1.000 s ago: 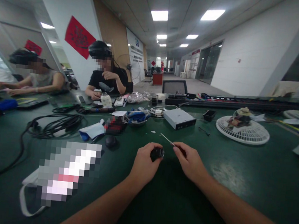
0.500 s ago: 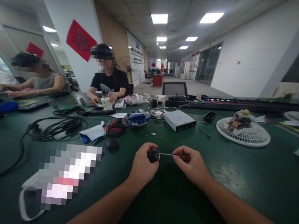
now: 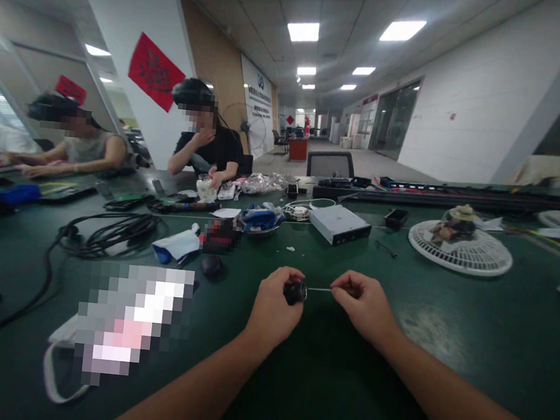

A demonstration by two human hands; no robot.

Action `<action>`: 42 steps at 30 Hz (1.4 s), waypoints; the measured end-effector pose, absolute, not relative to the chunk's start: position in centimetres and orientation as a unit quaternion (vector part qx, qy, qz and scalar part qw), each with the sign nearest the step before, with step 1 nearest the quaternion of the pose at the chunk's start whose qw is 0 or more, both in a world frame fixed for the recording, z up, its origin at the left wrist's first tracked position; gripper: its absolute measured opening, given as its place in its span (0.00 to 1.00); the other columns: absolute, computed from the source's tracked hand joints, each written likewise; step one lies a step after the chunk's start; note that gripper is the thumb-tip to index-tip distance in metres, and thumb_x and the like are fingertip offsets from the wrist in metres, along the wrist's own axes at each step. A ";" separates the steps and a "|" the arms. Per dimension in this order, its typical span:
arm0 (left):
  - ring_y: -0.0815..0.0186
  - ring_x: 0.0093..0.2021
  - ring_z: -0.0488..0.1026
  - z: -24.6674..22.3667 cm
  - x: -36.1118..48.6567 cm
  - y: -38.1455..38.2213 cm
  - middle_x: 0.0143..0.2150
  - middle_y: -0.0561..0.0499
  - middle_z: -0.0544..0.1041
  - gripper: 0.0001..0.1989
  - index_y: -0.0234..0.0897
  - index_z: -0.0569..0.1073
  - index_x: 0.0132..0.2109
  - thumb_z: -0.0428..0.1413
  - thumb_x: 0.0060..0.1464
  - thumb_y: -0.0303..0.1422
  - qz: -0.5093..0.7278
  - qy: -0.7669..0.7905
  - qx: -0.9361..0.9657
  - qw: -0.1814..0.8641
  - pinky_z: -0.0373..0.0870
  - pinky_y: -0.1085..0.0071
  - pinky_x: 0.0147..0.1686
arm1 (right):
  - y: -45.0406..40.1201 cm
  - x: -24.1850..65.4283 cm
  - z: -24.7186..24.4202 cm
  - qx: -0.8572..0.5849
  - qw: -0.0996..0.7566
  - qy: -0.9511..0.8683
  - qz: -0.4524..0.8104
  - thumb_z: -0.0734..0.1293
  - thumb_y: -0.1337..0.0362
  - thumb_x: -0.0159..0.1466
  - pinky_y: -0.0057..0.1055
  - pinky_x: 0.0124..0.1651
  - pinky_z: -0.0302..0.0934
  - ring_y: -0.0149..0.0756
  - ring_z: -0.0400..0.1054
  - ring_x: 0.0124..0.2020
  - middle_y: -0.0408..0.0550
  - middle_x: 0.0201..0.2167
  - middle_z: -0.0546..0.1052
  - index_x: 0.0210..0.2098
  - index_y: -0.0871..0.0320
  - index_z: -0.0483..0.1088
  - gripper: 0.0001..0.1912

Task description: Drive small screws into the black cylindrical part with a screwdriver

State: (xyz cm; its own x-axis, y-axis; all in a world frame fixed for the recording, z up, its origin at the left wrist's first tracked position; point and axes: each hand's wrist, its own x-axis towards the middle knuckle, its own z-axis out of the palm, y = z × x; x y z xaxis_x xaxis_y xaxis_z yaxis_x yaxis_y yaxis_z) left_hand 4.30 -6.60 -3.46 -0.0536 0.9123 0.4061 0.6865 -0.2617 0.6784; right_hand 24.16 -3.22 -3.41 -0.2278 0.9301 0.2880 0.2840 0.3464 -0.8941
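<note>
My left hand (image 3: 275, 305) is closed round a small black cylindrical part (image 3: 294, 292), whose round open end faces right. Opposite it, my right hand (image 3: 363, 304) grips a screwdriver, its handle mostly hidden by the fingers. The thin metal shaft (image 3: 319, 289) runs level from the right fingertips to the end of the black part. Whether its tip is inside the part cannot be made out. Both hands are just above the green table (image 3: 341, 401).
A grey disc drive (image 3: 339, 224) and a white fan grille (image 3: 459, 248) lie beyond my hands. To the left are a black mouse (image 3: 211, 266), coiled black cables (image 3: 109, 233) and a pixelated object with a white strap. Across the table sits a person (image 3: 207, 140).
The view has shifted slightly, moving most things a little to the right. The person across the table has raised one hand to the face. My hands keep their holds.
</note>
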 end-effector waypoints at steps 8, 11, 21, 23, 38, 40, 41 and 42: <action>0.62 0.45 0.75 -3.0 4.5 -6.8 0.42 0.52 0.78 0.17 0.41 0.74 0.43 0.58 0.46 0.21 0.411 0.582 0.691 0.125 0.70 0.63 0.48 | -3.1 24.3 -3.4 -0.412 0.452 -0.684 0.398 0.68 0.66 0.58 0.29 0.31 0.61 0.34 0.69 0.27 0.44 0.25 0.76 0.31 0.59 0.74 0.03; 0.62 0.44 0.76 -3.1 4.5 -6.8 0.42 0.52 0.79 0.16 0.40 0.74 0.43 0.58 0.47 0.21 0.412 0.586 0.685 0.131 0.70 0.63 0.48 | -3.0 24.3 -3.6 -0.436 0.434 -0.694 0.373 0.68 0.66 0.58 0.30 0.30 0.60 0.35 0.69 0.27 0.44 0.25 0.76 0.30 0.59 0.74 0.03; 0.62 0.43 0.77 -2.9 4.4 -6.7 0.41 0.51 0.80 0.14 0.40 0.74 0.43 0.59 0.47 0.22 0.403 0.582 0.690 0.150 0.71 0.65 0.46 | -2.9 24.2 -3.7 -0.439 0.440 -0.693 0.364 0.67 0.67 0.56 0.28 0.28 0.58 0.33 0.67 0.25 0.43 0.23 0.75 0.28 0.59 0.73 0.02; 0.62 0.43 0.76 -2.9 4.4 -6.7 0.41 0.51 0.80 0.15 0.40 0.75 0.43 0.59 0.46 0.22 0.400 0.586 0.689 0.150 0.71 0.65 0.46 | -2.8 24.3 -3.7 -0.425 0.432 -0.700 0.377 0.67 0.67 0.57 0.28 0.27 0.57 0.32 0.66 0.24 0.43 0.23 0.74 0.28 0.59 0.73 0.02; 0.61 0.47 0.75 -3.7 4.2 -6.4 0.45 0.50 0.79 0.16 0.42 0.74 0.47 0.58 0.49 0.24 0.380 0.611 0.677 0.156 0.69 0.64 0.49 | -2.4 24.2 -3.8 -0.433 0.496 -0.606 0.446 0.62 0.48 0.67 0.28 0.22 0.56 0.32 0.64 0.18 0.39 0.17 0.69 0.46 0.60 0.74 0.22; 0.60 0.49 0.74 -3.7 4.3 -6.5 0.47 0.50 0.78 0.17 0.41 0.74 0.47 0.58 0.49 0.24 0.363 0.604 0.694 0.146 0.68 0.62 0.51 | -2.4 24.1 -3.8 -0.428 0.479 -0.635 0.428 0.60 0.49 0.69 0.29 0.23 0.57 0.33 0.65 0.19 0.40 0.18 0.71 0.44 0.59 0.75 0.20; 0.60 0.49 0.74 -3.6 4.4 -6.6 0.47 0.49 0.78 0.17 0.41 0.74 0.47 0.57 0.49 0.23 0.356 0.601 0.702 0.139 0.67 0.61 0.52 | -2.5 24.1 -3.8 -0.423 0.467 -0.663 0.405 0.61 0.51 0.69 0.30 0.26 0.59 0.34 0.67 0.22 0.42 0.21 0.73 0.42 0.57 0.75 0.18; 0.59 0.49 0.73 -3.5 4.4 -6.7 0.47 0.49 0.78 0.18 0.41 0.74 0.47 0.57 0.49 0.23 0.350 0.597 0.709 0.133 0.67 0.60 0.53 | -2.5 24.1 -3.9 -0.420 0.451 -0.695 0.370 0.62 0.54 0.68 0.31 0.31 0.61 0.35 0.69 0.26 0.43 0.25 0.75 0.40 0.56 0.75 0.14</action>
